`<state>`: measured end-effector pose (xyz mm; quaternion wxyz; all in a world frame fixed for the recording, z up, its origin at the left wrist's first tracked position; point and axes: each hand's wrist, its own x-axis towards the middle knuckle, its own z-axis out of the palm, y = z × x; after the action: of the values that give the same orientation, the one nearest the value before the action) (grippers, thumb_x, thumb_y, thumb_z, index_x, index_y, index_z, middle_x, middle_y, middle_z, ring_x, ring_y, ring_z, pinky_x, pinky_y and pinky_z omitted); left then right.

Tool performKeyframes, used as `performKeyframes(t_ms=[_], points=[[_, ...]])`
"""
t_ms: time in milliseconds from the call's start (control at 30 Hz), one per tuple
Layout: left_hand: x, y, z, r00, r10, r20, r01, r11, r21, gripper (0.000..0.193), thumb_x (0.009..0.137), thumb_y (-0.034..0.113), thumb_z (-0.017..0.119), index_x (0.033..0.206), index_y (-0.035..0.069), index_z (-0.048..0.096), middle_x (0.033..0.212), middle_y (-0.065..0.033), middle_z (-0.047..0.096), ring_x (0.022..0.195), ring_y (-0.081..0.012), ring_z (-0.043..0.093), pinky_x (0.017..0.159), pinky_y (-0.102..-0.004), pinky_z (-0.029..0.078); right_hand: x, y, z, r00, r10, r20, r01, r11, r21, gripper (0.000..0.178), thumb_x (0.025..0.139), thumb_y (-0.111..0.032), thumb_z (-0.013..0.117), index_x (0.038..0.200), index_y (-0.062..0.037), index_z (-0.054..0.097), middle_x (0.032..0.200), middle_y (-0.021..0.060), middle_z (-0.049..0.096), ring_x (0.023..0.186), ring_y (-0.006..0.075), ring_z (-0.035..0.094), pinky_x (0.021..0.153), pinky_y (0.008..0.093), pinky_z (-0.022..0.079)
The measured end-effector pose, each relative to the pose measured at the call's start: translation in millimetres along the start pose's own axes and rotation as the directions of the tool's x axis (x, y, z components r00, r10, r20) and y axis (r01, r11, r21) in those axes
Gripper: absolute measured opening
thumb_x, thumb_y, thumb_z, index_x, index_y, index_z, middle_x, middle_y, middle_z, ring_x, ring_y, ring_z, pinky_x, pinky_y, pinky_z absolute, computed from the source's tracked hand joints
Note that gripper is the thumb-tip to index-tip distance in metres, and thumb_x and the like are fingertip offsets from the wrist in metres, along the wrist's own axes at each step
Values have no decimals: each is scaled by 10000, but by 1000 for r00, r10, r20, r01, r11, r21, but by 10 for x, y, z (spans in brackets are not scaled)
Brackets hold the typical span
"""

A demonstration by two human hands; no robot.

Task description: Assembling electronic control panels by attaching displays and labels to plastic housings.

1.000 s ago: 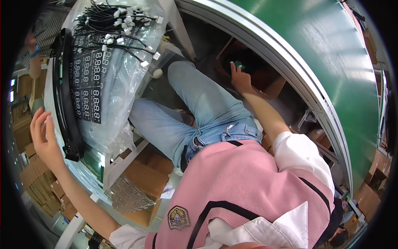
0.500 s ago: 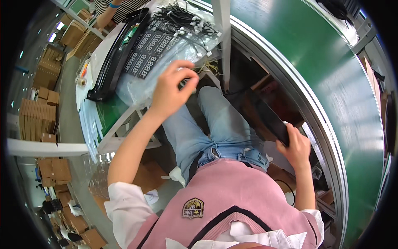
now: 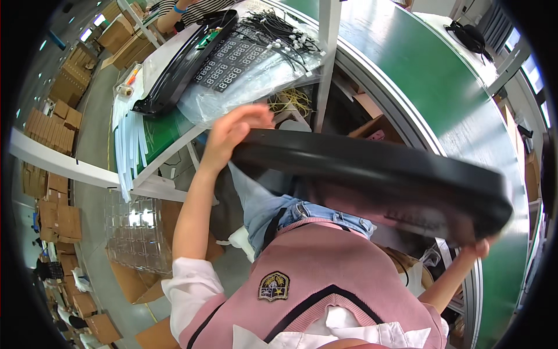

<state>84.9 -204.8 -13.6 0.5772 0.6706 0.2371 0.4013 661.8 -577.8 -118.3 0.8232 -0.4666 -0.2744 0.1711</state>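
Note:
A long black plastic housing (image 3: pixel 372 166) with a rounded rim is held aslant across my lap, blurred by motion. My right hand (image 3: pixel 481 248) grips its lower right end; most of those fingers are hidden behind it. At the housing's left end is my left hand (image 3: pixel 229 136), its fingers loosely bent and stretched out above the edge. They do not close around the housing, and whether the palm touches it I cannot tell. The housing covers most of my thighs.
On the bench at upper left lie another black housing (image 3: pixel 174 72) with a green circuit board, dark digit display panels (image 3: pixel 224 67), black cables with white connectors (image 3: pixel 285 35) and pale strips (image 3: pixel 131 148). A white post (image 3: pixel 328 64) stands before the green conveyor (image 3: pixel 407 64).
My right hand has swung the black housing up from beside the conveyor to across my lap. My left hand has moved slightly down and left, to the housing's left end.

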Motion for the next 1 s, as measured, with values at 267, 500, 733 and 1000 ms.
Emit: performKeyframes(t_ms=[267, 500, 733, 1000], points=[[-509, 575, -1054, 839, 45, -542, 322, 761, 562, 303, 898, 284, 642, 914, -15, 690, 850, -50, 689, 818, -130, 631, 763, -271, 479, 301, 855, 3595, 766, 433, 475, -392, 900, -189, 603, 793, -276, 655, 1267, 79, 544, 1109, 126, 651, 962, 179, 636, 875, 261, 482], [-348, 145, -1638, 696, 152, -702, 656, 261, 708, 418, 945, 387, 556, 898, -10, 676, 847, -140, 698, 791, -309, 660, 741, -366, 494, 436, 2000, 4753, 564, 608, 559, -512, 789, -341, 383, 858, -206, 597, 1117, 76, 590, 943, 69, 643, 830, 125, 607, 761, 243, 467], [402, -196, -816, 958, 196, -208, 233, -112, 966, 882, 792, 660, 585, 1328, -25, 441, 1252, -204, 514, 1155, -326, 489, 913, -503, 382, 142, 1983, 5415, 444, 764, 468, -629, 638, -444, 350, 856, -196, 591, 1075, 77, 588, 908, 69, 646, 828, 132, 612, 764, 238, 467], [1387, -413, -809, 983, 35, -179, 171, 165, 971, 546, 857, 531, 602, 989, 2, 616, 852, -123, 617, 815, -288, 616, 725, -421, 497, 255, 1970, 5404, 502, 669, 549, -287, 727, -624, 327, 854, -246, 602, 1030, 26, 642, 821, 78, 663, 721, 161, 635, 692, 277, 497]])
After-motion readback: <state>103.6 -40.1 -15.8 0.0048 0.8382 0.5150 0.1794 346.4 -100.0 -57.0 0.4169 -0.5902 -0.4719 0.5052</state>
